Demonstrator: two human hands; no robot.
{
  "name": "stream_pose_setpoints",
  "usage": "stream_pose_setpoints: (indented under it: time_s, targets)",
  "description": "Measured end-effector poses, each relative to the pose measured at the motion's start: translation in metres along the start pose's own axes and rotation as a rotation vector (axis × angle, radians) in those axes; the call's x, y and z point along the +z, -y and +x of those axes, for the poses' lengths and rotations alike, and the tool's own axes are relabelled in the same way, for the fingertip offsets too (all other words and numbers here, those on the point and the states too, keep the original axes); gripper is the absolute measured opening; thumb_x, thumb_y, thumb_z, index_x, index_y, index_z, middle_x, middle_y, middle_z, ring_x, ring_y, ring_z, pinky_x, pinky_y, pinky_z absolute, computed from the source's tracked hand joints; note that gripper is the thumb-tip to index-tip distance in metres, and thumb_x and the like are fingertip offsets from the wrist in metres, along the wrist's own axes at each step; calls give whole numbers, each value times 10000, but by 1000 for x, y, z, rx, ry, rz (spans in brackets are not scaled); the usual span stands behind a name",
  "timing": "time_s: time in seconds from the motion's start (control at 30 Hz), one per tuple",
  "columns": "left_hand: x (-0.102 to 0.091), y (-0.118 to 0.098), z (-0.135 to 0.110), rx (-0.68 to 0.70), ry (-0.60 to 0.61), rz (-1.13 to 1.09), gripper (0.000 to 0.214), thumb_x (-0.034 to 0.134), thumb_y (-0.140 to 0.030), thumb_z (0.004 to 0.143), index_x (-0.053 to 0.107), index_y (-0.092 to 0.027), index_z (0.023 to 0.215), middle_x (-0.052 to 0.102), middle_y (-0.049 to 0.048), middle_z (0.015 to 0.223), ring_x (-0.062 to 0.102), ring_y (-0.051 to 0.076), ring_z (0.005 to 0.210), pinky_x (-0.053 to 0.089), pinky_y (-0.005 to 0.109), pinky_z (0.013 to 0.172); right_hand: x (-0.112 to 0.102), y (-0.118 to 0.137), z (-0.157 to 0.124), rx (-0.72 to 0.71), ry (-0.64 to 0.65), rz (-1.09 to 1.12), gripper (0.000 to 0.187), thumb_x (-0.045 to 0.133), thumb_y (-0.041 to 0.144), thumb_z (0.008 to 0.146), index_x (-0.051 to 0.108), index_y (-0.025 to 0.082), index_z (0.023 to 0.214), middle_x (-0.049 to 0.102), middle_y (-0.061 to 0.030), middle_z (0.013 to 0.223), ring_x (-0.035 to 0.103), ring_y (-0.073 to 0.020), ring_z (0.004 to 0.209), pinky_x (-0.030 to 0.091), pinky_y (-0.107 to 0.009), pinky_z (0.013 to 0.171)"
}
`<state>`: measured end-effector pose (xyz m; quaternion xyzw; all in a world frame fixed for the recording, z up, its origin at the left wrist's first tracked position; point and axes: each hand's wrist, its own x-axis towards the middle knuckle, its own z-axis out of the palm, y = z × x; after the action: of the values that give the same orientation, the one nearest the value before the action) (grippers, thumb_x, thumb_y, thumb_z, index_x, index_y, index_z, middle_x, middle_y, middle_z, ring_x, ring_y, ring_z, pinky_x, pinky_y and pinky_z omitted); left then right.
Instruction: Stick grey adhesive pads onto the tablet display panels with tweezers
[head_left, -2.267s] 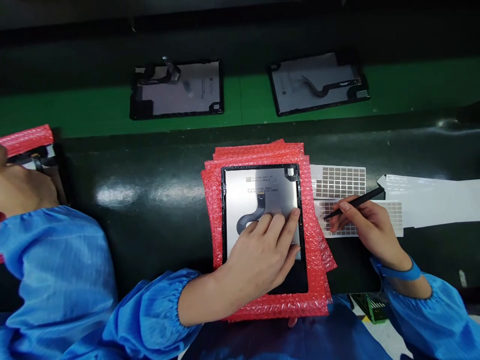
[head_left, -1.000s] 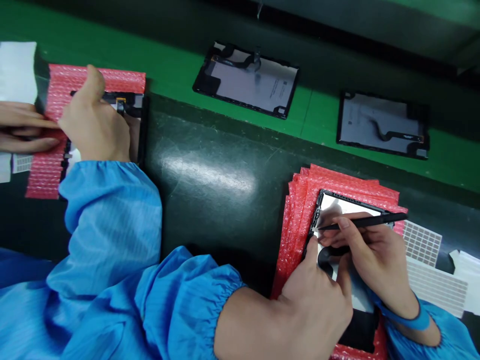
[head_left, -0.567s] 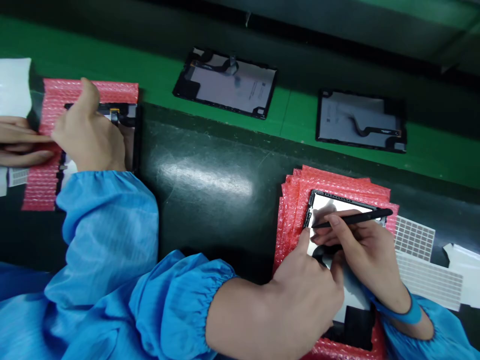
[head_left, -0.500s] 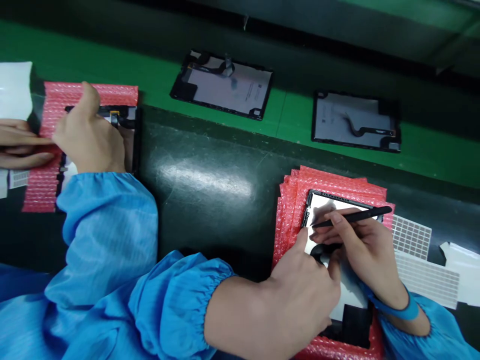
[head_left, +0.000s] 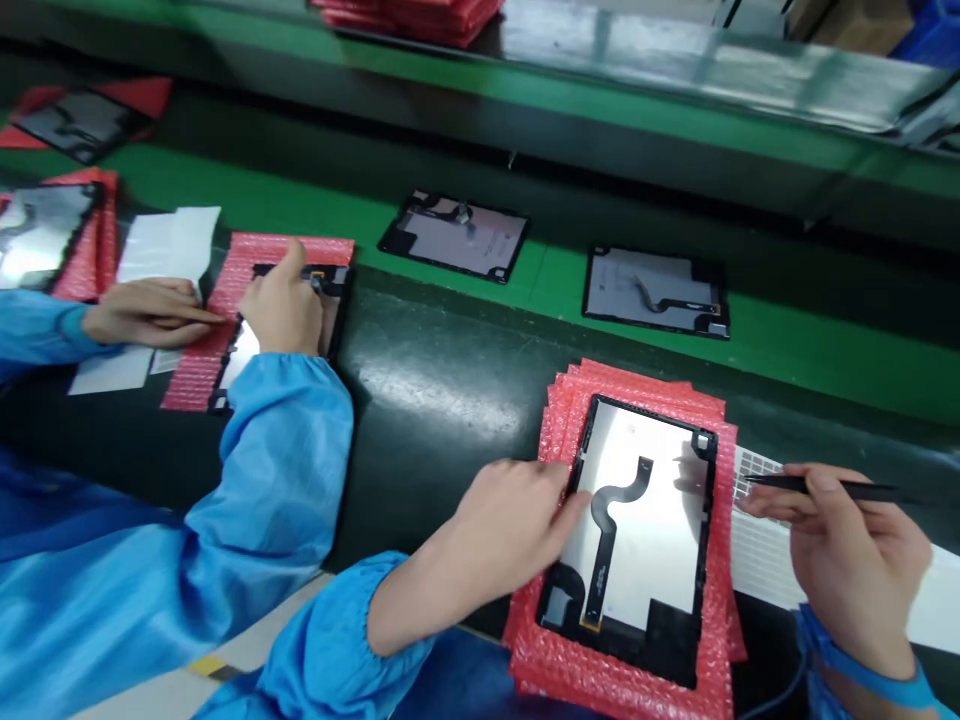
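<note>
A display panel (head_left: 660, 530) with a shiny silver back, a black frame and a curved black flex cable (head_left: 604, 540) lies on stacked pink bubble-wrap sheets (head_left: 716, 630). My left hand (head_left: 510, 525) grips its left edge, fingers curled there and thumb over the silver back. Black tweezers (head_left: 847, 487) are pinched in my right hand (head_left: 855, 560), right of the panel. Their tip points left, over a sheet of small grid-like stickers (head_left: 750, 462). A striped white sheet (head_left: 765, 560) lies partly beneath the right hand. Whether the tweezers hold anything is too small to tell.
Two more panels lie on the green strip behind, one mid-left (head_left: 457, 235) and one to the right (head_left: 656, 290). At left, a co-worker's hands (head_left: 285, 310) work on another panel on pink wrap. Pink packets (head_left: 412, 15) rest on the shelf above.
My right hand has moved right with the tweezers, from the panel's upper left to the sticker sheet. My left hand has drawn back to the panel's left edge. The view has shifted.
</note>
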<state>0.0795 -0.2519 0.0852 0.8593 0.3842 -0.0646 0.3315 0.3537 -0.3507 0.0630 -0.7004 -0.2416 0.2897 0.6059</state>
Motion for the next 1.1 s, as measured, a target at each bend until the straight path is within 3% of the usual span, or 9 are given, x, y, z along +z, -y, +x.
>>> stream_pose_setpoints:
  time_s: [0.07,0.23,0.5,0.6,0.67,0.73,0.8,0.9,1.1]
  targets:
    - [7,6,-7,-129,8,-63,312,372,-382,1107,591,-196,986,744,95,927,744,308,845,491,402,725,-13,-6,4,16,-23,0,353,909,523,781,756,205,804,770,-27,636,753,-197,523,653,-244,540]
    - [28,9,-11,-227,-86,-282,193,323,-349,1079,450,-233,991,661,67,910,670,286,836,442,403,769,-39,-21,12,40,-5,3,446,915,594,736,735,188,771,762,-53,620,752,-214,512,660,-254,542]
    - [25,-7,-3,-209,-295,-423,179,418,-318,987,391,-239,828,505,9,773,512,214,745,406,362,761,-65,-54,26,97,80,9,625,887,686,722,718,110,896,780,-124,668,765,-249,539,650,-289,536]
    - [24,-17,6,-162,-348,-615,154,404,-382,996,418,-238,941,537,-11,805,537,178,731,447,303,696,-66,-66,31,128,59,59,663,891,704,691,712,98,892,776,-131,660,753,-256,512,639,-296,504]
    - [23,-23,21,-125,-340,-736,261,482,-397,965,445,-227,1159,619,-6,869,586,163,709,476,278,654,-64,-69,32,137,55,89,655,894,697,686,710,102,887,778,-127,668,746,-260,498,638,-309,490]
    - [18,-29,46,-84,-315,-806,457,580,-336,916,449,-204,1334,694,32,967,647,164,742,509,273,667,-63,-69,32,137,53,123,630,891,683,701,704,113,894,781,-116,674,747,-259,501,643,-313,497]
    - [8,-35,82,-50,-291,-831,418,608,-258,914,560,-165,1319,724,65,1012,684,171,803,532,273,703,-64,-67,32,125,33,166,621,892,681,701,697,123,893,775,-101,656,743,-251,494,640,-301,491]
    - [-14,-51,156,-63,-280,-812,245,628,-282,996,673,-129,1181,718,62,968,686,166,786,562,287,703,-69,-67,37,96,-12,239,606,898,670,703,690,134,897,767,-83,632,735,-224,484,620,-255,477]
    - [-50,-100,292,-168,-351,-680,345,690,-397,1022,666,-143,1255,686,96,1220,700,233,1031,627,408,882,-87,-88,55,42,-48,260,524,905,646,688,691,189,828,767,-95,619,744,-302,479,649,-367,455]
